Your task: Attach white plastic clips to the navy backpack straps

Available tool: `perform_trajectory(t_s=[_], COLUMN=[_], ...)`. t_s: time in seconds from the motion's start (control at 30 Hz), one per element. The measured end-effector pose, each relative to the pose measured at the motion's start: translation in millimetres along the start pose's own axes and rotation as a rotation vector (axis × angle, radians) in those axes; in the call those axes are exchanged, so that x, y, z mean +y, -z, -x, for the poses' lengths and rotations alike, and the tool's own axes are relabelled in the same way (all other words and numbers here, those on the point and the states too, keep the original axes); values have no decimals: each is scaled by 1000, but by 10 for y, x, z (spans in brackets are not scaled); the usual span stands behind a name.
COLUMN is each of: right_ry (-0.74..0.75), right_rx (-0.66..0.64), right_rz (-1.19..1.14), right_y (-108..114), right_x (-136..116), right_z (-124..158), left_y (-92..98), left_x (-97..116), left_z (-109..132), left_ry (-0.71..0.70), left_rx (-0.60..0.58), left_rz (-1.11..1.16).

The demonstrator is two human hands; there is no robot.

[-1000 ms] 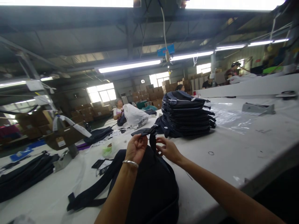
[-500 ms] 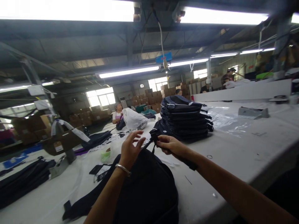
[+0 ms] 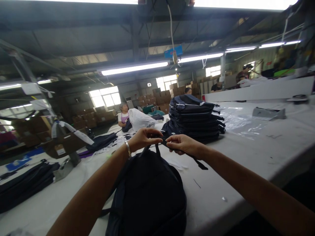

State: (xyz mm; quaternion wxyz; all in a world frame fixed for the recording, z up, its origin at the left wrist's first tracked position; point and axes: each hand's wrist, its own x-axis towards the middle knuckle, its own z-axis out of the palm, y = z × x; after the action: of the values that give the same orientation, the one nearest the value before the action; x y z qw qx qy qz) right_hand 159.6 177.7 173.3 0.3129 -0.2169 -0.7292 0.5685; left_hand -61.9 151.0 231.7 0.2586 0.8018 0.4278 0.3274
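Note:
A dark backpack (image 3: 150, 193) lies on the white table right in front of me, its top pointing away. Above its top end, my left hand (image 3: 147, 137) pinches a black strap, with a silver bangle round the wrist. Close beside it on the right, my right hand (image 3: 183, 145) grips the same black strap (image 3: 197, 160), whose loose end hangs below the palm. The fingertips of both hands nearly meet at a small dark part, too small to make out. Behind my hands stands a stack of dark backpacks (image 3: 194, 119).
Clear plastic bags (image 3: 242, 123) and a grey holder (image 3: 268, 113) lie on the right of the table (image 3: 221, 170). Dark fabric pieces (image 3: 27, 183) are at the left. Across the table, a person (image 3: 123, 116) sits by a white plastic bag (image 3: 140, 118).
My left hand has moved from open beside the strap to pinching it near my right hand. The strap's loose end now hangs under my right hand, and the backpack lies straighter.

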Motion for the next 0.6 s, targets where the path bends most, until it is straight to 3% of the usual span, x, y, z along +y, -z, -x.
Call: perform_trajectory(t_s=[0.17, 0.33, 0.47, 0.6], right_ry=[63, 45, 30, 4], right_rx=[-8, 20, 50, 14], right_rz=[-32, -64, -63, -210], right_y=[-12, -50, -90, -136], right_x=[178, 508, 785, 972], right_z=[-34, -58, -79, -128], left_y=[150, 275, 238, 127], left_x=[21, -163, -305, -331], left_z=[-158, -208, -208, -212], left_ry=[-29, 7, 60, 49], left_rx=[35, 34, 63, 41], left_rz=[-91, -97, -64, -19])
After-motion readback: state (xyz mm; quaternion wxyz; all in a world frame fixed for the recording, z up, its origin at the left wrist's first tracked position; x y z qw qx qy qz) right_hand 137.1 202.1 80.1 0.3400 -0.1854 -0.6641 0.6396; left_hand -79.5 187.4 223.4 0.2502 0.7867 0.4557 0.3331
